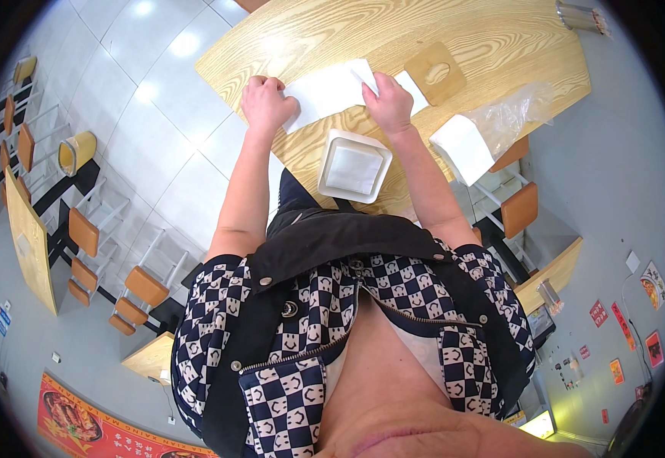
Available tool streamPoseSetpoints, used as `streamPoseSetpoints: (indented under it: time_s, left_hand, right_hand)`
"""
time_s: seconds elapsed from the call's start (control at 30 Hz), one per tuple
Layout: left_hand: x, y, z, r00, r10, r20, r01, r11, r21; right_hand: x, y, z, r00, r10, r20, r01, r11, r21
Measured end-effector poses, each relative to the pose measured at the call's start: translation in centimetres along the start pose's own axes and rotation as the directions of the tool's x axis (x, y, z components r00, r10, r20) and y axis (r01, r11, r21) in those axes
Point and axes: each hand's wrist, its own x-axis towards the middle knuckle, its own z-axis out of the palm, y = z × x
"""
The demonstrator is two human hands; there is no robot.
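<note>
A white paper napkin [328, 90] lies spread on the wooden table between my hands. My left hand [269, 105] is closed on its left end, the fingers curled. At the right end, my right hand [389, 103] pinches the napkin's raised edge between thumb and fingers. Nearer my body stands a white square box [323, 169], without a lid, with white napkins [354, 169] inside. Just beyond my right hand sits a tan wooden lid [448, 67] with an oval hole, and some white paper [412, 93] shows beside it.
To the right, a stack of white napkins [460, 149] sticks out of a clear plastic bag [521, 114] at the edge of the table [500, 46]. A metal holder [576, 15] stands at the far right corner. Stools [519, 210] and a yellow bin [77, 153] are around.
</note>
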Motion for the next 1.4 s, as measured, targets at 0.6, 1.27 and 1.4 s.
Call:
streamPoseSetpoints:
  time_s: [0.6, 1.27, 1.4]
  left_hand:
    - [0.5, 1.1, -0.4, 0.93, -0.183, 0.318, 0.365, 0.54, -0.758]
    - [-1.3, 3.8, 4.7, 0.892, 0.433, -0.13, -0.448, 0.805, -0.389]
    - [-1.3, 4.3, 4.4, 0.869, 0.491, -0.059, -0.491, 0.841, -0.229]
  right_hand:
    - [0.0, -0.1, 0.1, 1.0, -0.003, -0.002, 0.003, 1.0, -0.005]
    - [0.1, -0.1, 0.0, 0.999, 0.035, -0.001, -0.035, 0.999, -0.031]
    - [0.2, -0.1, -0.4, 0.998, 0.055, -0.013, -0.056, 0.997, -0.044]
